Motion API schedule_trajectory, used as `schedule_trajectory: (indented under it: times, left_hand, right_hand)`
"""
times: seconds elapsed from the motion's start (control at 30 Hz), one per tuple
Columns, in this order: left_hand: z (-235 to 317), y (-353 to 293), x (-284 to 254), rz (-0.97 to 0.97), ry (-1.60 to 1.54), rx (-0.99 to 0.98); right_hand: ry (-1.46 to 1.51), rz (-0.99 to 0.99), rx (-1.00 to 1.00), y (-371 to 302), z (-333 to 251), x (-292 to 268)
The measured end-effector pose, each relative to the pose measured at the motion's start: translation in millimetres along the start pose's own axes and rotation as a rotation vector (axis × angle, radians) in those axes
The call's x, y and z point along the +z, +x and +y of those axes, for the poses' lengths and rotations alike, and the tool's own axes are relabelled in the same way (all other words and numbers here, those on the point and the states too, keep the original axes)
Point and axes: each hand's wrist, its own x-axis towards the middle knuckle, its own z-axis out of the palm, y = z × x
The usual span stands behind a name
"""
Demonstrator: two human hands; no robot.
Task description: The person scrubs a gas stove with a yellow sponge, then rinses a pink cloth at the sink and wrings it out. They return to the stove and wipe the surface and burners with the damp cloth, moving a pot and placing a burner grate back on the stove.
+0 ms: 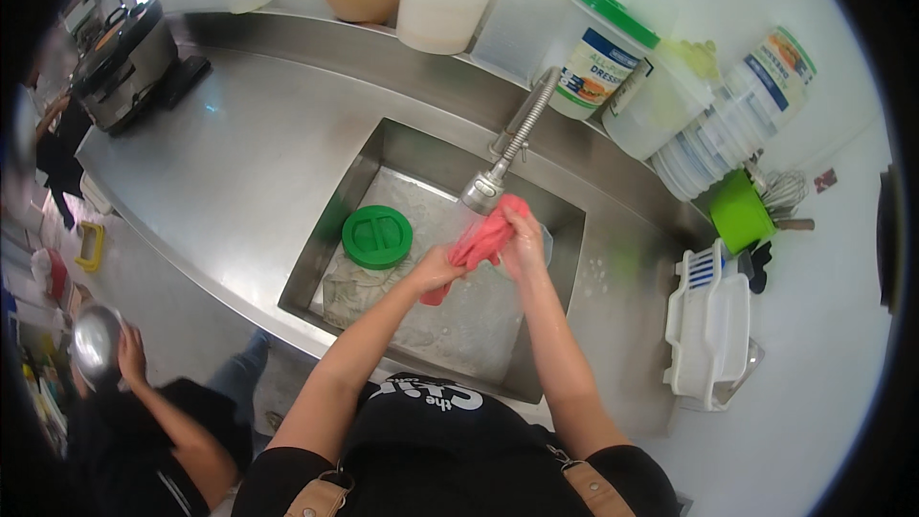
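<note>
Stretching between both hands, a pink cloth is held over the steel sink, just below the spray faucet. Its near end is gripped by the left hand, its far end is clasped by the right hand. A green lid is seen in the basin, left of the hands.

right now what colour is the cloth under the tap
The cloth is pinkish red, held by both hands under the faucet; the head view shows it best.
</note>
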Motion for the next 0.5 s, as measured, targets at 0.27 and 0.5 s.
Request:
schedule_trajectory:
  times: [0.27,0.5]
  left_hand:
    - [-6,-1,11,0.632,0.689,0.658]
    - [-42,-25,37,0.441,0.290,0.575]
  right_hand:
    - [-0.376,0.204,0.878,-33,49,-46]
    - [0.333,0.106,0.580,-26,156,-26]
